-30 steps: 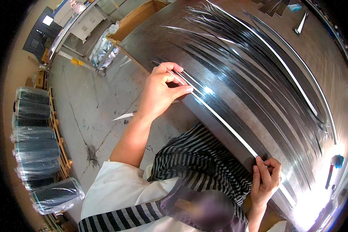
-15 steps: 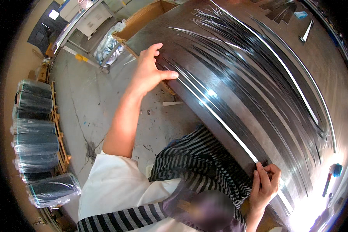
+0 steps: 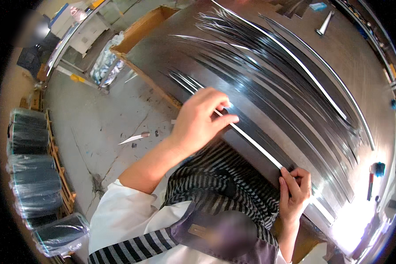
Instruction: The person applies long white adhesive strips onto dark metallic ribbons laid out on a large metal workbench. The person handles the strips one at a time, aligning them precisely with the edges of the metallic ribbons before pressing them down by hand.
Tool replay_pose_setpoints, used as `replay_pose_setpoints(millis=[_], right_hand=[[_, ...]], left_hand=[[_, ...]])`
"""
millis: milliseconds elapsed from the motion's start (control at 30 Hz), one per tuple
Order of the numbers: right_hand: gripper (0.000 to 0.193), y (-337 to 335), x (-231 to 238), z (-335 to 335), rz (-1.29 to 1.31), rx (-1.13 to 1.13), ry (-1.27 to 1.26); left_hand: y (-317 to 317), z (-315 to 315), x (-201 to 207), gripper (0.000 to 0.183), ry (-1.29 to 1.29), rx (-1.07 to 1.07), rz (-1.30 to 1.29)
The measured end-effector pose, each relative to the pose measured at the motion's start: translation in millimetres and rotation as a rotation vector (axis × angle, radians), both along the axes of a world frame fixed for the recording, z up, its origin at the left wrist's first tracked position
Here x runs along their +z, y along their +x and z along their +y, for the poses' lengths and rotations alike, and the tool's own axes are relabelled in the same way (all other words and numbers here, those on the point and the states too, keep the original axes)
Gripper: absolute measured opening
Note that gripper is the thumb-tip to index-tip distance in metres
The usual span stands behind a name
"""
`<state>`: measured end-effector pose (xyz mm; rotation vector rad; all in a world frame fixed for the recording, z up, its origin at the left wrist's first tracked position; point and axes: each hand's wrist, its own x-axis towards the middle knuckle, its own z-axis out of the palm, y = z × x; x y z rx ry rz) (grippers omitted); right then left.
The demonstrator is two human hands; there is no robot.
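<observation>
A long, thin white-looking strip [image 3: 259, 147] runs along the near edge of the dark table. My right hand [image 3: 296, 193] pinches it between thumb and fingers near its lower right stretch. Over its upper part hovers my left hand [image 3: 202, 116], fingers curled and thumb stretched out apart from them. Whether the left hand touches the strip I cannot tell. Past the left hand, several thin strip ends [image 3: 185, 82] fan out. Farther across the table lie bundles of glossy black strips [image 3: 273, 83], with a bright white strip [image 3: 303, 64] along them.
An open cardboard box [image 3: 147, 28] adjoins the table's far left. On the floor at left, plastic-wrapped dark rolls [image 3: 33, 176] stand by a wooden pallet [image 3: 61, 171]. A pointed white scrap [image 3: 134, 138] shows over the floor. A blue-and-red tool [image 3: 376, 171] lies at right.
My left hand has moved right and nearer along the strip, its fingers more curled. My right hand keeps its pinch. A pointed white scrap has appeared left of my forearm. The view has shifted slightly.
</observation>
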<state>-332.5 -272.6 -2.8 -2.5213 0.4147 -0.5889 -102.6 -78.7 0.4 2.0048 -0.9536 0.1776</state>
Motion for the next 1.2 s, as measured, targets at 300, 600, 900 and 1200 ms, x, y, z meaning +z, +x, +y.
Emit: replay_pose_setpoints(millis=[300,600,900,1200], right_hand=[[0.030,-15.6,5.7,-18.1,-0.161,0.040,0.110],[0.018,-122.2,7.3,-55.6,-0.350,-0.434,-0.118],[0.012,-156.3,4.8,-85.8,-0.355,-0.738,0.015],[0.040,-161.4,16.9,-166.2,0.158,-1.059,0.167]], left_hand=[[-10.4,-22.7,3.9,0.006,0.190,-0.012,0.028],[-75.7,-55.9,15.7,0.011,0.181,-0.154,-0.132],[-70.3,-66.1,10.9,0.005,0.125,-0.136,-0.026],[-91.9,-113.2,15.2,0.018,0.149,-0.366,-0.080]])
